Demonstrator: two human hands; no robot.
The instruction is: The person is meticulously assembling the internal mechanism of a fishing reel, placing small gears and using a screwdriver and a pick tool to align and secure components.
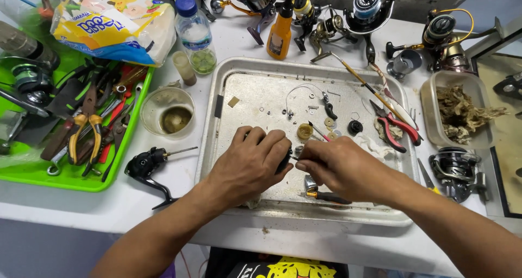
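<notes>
White surface (179, 180), metal tray (217, 93) centre. Left hand (250, 164) grips dark reel part (284, 161); right hand (340, 169) pinches it at 3 o'clock.

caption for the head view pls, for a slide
Both hands, left and right, work a small black part over a metal tray.

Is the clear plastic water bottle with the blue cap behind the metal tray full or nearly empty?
Nearly empty. The clear plastic water bottle stands upright, blue cap on, with only a greenish layer showing at its bottom; the upper body looks empty.
</notes>
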